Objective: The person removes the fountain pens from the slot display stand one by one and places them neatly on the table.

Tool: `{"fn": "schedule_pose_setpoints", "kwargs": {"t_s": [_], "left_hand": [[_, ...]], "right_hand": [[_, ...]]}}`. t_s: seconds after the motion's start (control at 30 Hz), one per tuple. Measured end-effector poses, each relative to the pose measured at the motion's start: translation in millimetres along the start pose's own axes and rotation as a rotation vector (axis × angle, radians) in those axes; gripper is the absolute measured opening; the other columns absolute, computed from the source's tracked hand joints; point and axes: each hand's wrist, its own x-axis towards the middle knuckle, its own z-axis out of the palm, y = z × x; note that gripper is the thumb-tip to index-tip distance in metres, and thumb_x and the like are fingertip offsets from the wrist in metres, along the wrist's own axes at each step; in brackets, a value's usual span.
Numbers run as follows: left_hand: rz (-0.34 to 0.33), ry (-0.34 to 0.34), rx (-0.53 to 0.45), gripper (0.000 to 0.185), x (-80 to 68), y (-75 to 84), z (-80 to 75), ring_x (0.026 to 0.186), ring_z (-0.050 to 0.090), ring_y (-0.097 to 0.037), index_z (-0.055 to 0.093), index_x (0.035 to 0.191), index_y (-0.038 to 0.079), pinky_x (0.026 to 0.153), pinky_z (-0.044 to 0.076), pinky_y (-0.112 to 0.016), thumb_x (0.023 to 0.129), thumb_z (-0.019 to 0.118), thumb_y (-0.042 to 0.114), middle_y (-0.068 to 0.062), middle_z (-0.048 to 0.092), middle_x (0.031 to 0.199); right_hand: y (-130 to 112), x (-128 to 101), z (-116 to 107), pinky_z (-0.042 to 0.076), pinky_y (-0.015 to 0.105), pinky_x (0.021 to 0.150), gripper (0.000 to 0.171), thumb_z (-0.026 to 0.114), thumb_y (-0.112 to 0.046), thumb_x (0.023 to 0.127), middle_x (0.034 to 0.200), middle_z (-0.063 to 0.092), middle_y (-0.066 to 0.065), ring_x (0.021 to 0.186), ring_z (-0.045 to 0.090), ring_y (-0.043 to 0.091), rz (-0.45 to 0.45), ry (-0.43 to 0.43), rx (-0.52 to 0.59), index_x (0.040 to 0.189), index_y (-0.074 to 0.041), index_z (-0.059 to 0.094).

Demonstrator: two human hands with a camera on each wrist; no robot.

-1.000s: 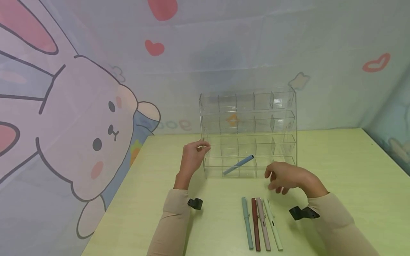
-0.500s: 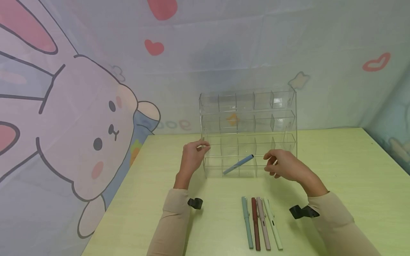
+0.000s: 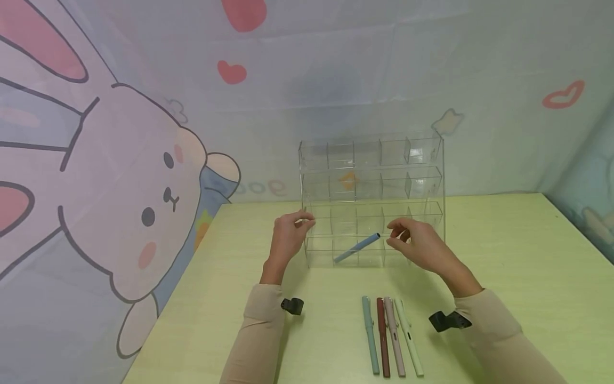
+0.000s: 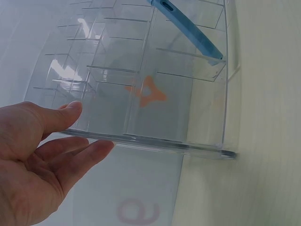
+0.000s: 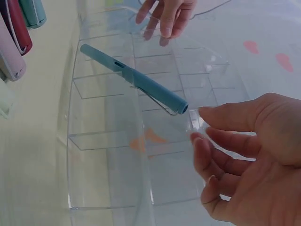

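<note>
Hands at a clear organizer with one blue pen inside

Pens lie nearest on the green surface [image 3: 503,240]: four pens [image 3: 390,336] side by side, in teal, dark red, pink and pale green. In the right wrist view only their ends show at the top left corner; the rest is cut off.

Behind them, the right hand [image 3: 414,242] is held in front of the clear organizer [image 3: 371,197], with loosely bent fingers [image 5: 221,155] that grip nothing. The fingertips are just beside the upper end of the blue pen [image 3: 357,247]; whether they touch it, I cannot tell.

The blue pen leans tilted inside a compartment of the bottom row, left of the middle. Its lower end is blurred behind the transparent walls.

The left hand [image 3: 288,237] is at the left edge of the organizer. Its thumb and straight fingers [image 4: 80,157] lie along this edge, spread and relaxed.

The organizer stands upright near the far side of the surface. Its walls are hard to make out, because the patterned cloth [image 3: 120,160] behind it, with a rabbit and hearts, shows through them.
</note>
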Motion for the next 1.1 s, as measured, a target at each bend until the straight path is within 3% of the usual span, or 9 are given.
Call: {"fn": "schedule_pose_setpoints", "kwargs": {"t_s": [0.2, 0.37, 0.77, 1.1], "left_hand": [[0.011, -0.004, 0.002, 0.008, 2.0, 1.5, 1.0, 0.101, 0.071, -0.032, 0.078, 0.098, 0.008, 0.08, 0.059, -0.041, 0.093, 0.073, 0.012, -0.017, 0.07, 0.118], [0.012, -0.007, 0.013, 0.008, 2.1, 1.6, 1.4, 0.101, 0.071, -0.032, 0.078, 0.098, 0.009, 0.083, 0.059, -0.042, 0.093, 0.073, 0.012, -0.017, 0.071, 0.117], [0.009, -0.009, 0.008, 0.008, 3.2, -0.8, 2.6, 0.102, 0.071, -0.032, 0.078, 0.098, 0.01, 0.084, 0.058, -0.042, 0.094, 0.072, 0.012, -0.017, 0.07, 0.118], [-0.017, -0.009, -0.009, 0.008, -0.5, -2.5, 2.0, 0.1, 0.072, -0.031, 0.078, 0.098, 0.01, 0.082, 0.059, -0.042, 0.094, 0.073, 0.013, -0.017, 0.069, 0.12]], "right_hand": [[5.7, 3.7, 16.5, 0.049, 0.055, 0.088, 0.038, 0.07, -0.004, 0.093, 0.119, 0.062, 0.022, 0.107, 0.06, 0.037, -0.088, 0.159, 0.025, 0.128, 0.006, 0.057], [9.7, 7.0, 29.5, 0.047, 0.058, 0.093, 0.045, 0.073, -0.002, 0.091, 0.125, 0.059, 0.022, 0.116, 0.055, 0.04, -0.162, 0.213, 0.052, 0.131, 0.007, 0.055], [20.4, 12.9, 41.3, 0.05, 0.058, 0.088, 0.047, 0.076, -0.001, 0.088, 0.125, 0.061, 0.018, 0.113, 0.058, 0.036, -0.244, 0.202, 0.085, 0.13, 0.001, 0.057], [23.8, 14.7, 55.3, 0.05, 0.055, 0.09, 0.047, 0.077, 0.008, 0.084, 0.122, 0.062, 0.018, 0.112, 0.059, 0.036, -0.301, 0.143, 0.028, 0.127, 0.005, 0.058]]}}
